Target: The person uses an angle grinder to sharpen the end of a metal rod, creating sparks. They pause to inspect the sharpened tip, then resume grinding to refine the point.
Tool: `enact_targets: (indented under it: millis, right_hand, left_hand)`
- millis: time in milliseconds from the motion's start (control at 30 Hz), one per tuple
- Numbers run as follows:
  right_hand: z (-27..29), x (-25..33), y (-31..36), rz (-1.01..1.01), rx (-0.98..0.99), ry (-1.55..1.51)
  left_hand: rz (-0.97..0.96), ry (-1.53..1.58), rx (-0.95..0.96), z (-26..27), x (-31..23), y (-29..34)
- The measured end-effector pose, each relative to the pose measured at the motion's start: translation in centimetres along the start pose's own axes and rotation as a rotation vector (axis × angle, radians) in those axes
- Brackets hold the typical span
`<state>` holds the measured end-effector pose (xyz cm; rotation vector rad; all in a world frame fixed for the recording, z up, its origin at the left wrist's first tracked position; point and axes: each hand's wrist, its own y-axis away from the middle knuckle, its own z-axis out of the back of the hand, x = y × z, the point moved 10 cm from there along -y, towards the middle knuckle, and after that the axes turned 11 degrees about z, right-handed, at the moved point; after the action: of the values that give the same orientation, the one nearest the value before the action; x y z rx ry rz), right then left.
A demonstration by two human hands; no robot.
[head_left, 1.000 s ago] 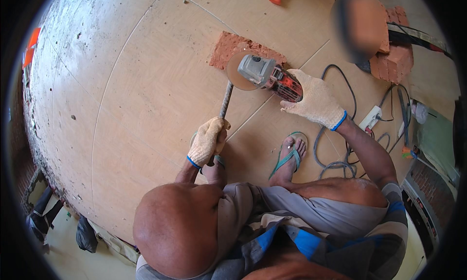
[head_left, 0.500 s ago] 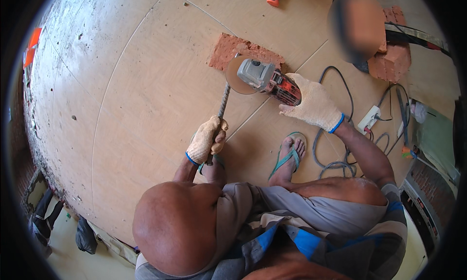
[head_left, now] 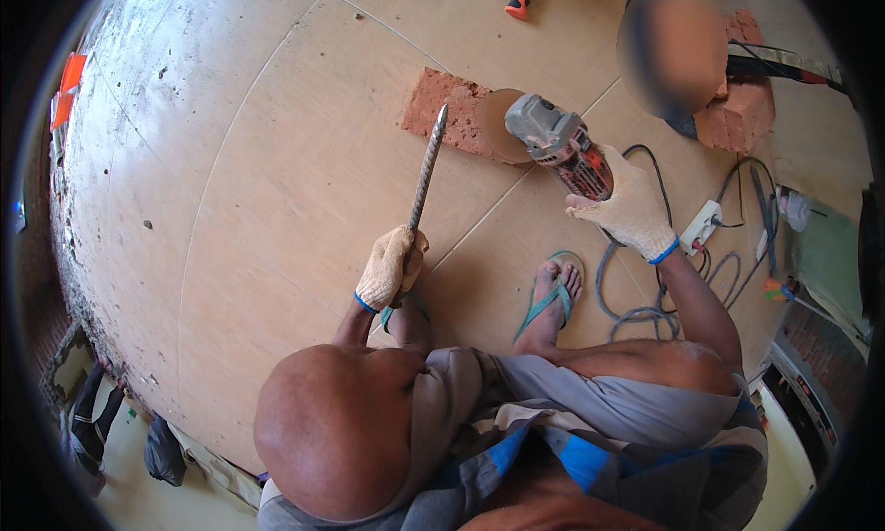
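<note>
Looking down from the head view, you have your left hand (head_left: 390, 265) curled around one ridged metal rod (head_left: 428, 174), its pointed tip overlapping one brick (head_left: 442, 107) on the floor (head_left: 277, 227). Your right hand (head_left: 631, 208) wraps the body of one grinder (head_left: 573, 148), whose single round disc (head_left: 502, 127) overlaps the brick's right end; whether they touch is unclear. The rod should be stiff, hard and fairly weighty, best gripped low on the shaft; the grinder is likely heavy, best held behind its metal head. Two sandals (head_left: 553, 298) and one power strip (head_left: 701, 225) are nearby.
</note>
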<state>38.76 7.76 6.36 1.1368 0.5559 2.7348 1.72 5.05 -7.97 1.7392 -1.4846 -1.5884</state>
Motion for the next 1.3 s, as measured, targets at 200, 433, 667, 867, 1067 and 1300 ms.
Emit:
enact_targets:
  millis: [200, 433, 667, 867, 1067, 1300]
  right_hand:
    - [3.1, 1.0, 3.3, 0.075, -0.143, 0.014]
    - [4.6, 2.7, 5.1, 0.124, -0.211, -0.001]
    - [3.6, 5.4, 6.4, 0.14, -0.159, -0.109]
    - [1.9, 8.9, 7.2, 0.283, -0.111, -0.019]
    - [0.5, 10.0, 7.0, 0.333, -0.088, -0.029]
    - [-0.1, 9.8, 6.8, 0.345, -0.075, -0.012]
  left_hand:
    - [-0.178, 0.029, 0.138, -0.5, -1.0, 2.0]
    - [-0.024, 0.423, 0.505, -3.0, -0.3, 3.8]
    - [-0.201, -0.046, 0.016, -0.6, -1.9, 5.7]
    - [-0.219, -0.176, -0.049, -0.6, -2.5, 7.8]
    - [-0.209, -0.214, -0.067, -0.9, -2.7, 8.4]
    - [-0.194, -0.205, -0.061, -1.0, -2.4, 8.4]
